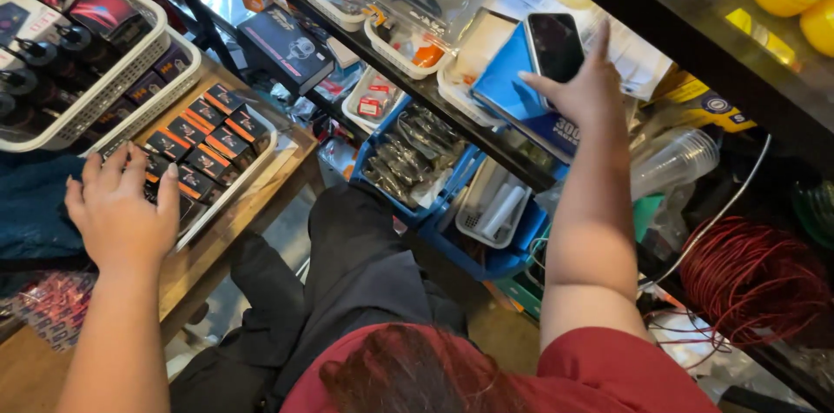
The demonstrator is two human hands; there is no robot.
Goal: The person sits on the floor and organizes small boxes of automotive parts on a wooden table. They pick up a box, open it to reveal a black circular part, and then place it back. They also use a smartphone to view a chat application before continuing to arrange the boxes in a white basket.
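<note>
The right hand (589, 92) is gripping a black smartphone (554, 46) over a blue packet (508, 83) at the shelf's (486, 131) front edge. The left hand (117, 209) is resting open, fingers spread, on small black-and-orange boxes (204, 131) in a clear tray (261, 165) on the wooden table (195, 261).

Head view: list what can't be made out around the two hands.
- Small black-and-orange boxes: those under the left hand are hidden by it.
- Phone: its lower end is covered by the right hand; the screen is dark.
- Blue packet: partly hidden by phone and hand.
- White basket: cut off by the left edge.
- Red wire coil: its far side is lost in shadow.
</note>
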